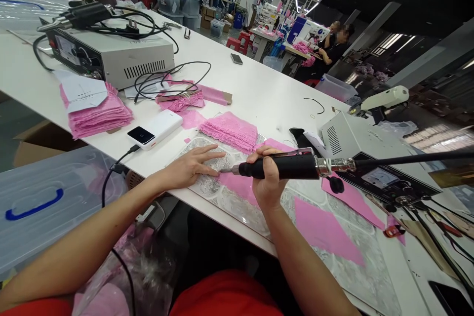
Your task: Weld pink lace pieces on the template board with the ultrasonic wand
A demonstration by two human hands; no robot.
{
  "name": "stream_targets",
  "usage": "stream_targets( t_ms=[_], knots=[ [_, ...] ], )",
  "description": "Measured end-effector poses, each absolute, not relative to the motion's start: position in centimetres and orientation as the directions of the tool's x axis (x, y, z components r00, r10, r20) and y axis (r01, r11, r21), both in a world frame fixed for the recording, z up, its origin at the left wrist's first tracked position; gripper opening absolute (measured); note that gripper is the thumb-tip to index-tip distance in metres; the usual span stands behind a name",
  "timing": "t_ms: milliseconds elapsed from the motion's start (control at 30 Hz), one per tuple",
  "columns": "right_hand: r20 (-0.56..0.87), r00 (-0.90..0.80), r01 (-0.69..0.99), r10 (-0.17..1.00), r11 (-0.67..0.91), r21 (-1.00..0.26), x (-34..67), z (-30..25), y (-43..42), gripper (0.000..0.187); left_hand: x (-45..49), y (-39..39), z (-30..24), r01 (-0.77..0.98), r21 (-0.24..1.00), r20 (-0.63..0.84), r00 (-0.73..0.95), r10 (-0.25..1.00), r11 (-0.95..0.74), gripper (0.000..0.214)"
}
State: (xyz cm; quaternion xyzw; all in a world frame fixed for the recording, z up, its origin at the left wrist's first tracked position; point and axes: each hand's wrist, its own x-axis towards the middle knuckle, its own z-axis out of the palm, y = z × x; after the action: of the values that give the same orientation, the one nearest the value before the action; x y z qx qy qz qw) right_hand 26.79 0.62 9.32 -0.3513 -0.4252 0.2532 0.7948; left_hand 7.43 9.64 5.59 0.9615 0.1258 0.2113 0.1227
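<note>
Factory counter (259,94), white. Right hand (267,185): fingers clamped round black tool (285,166), long axis level, tip leftward. Pink fabric (240,188) lies beneath the tool. Left hand (190,167): fingers spread flat, touching the tool's tip.

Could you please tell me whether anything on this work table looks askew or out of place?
Nothing looks damaged or spilled. The pink stack at the table edge is fanned unevenly under a white paper, and a pink scrap lies loose beside the power bank. The right hand grips the black tool.
</note>
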Motion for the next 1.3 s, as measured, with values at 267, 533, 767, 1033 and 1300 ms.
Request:
stream_targets(
  t_ms=[267, 533, 767, 1033, 1300],
  knots=[
    [0.428, 0.698, -0.037, 0.574, 0.626, -0.779, 31.8, 11.2, -0.7, 0.010, 7.5, 10.0, 5.7, 0.120, 0.395, 0.440, 0.846, 0.302, -0.911, 0.040],
    [0.350, 0.766, -0.046, 0.539, 0.589, -0.807, 35.4, 9.8, -3.1, 0.015, 14.6, 9.1, 8.6, 0.502, 0.425, 0.212, 0.754, 0.622, -0.753, 0.028],
    [0.371, 0.745, -0.060, 0.554, 0.609, -0.791, 35.6, 10.2, -3.7, 0.015, 18.3, 9.4, 8.6, 0.562, 0.433, 0.105, 0.745, 0.658, -0.705, 0.024],
    [0.380, 0.718, -0.079, 0.583, 0.611, -0.787, 35.6, 9.8, -3.9, 0.014, 18.0, 9.9, 7.4, 0.511, 0.495, 0.178, 0.732, 0.658, -0.703, 0.008],
    [0.396, 0.736, -0.048, 0.549, 0.626, -0.778, 35.8, 9.7, -3.8, 0.013, 15.0, 8.5, 6.2, 0.331, 0.363, 0.388, 0.797, 0.464, -0.871, 0.023]
  ],
)
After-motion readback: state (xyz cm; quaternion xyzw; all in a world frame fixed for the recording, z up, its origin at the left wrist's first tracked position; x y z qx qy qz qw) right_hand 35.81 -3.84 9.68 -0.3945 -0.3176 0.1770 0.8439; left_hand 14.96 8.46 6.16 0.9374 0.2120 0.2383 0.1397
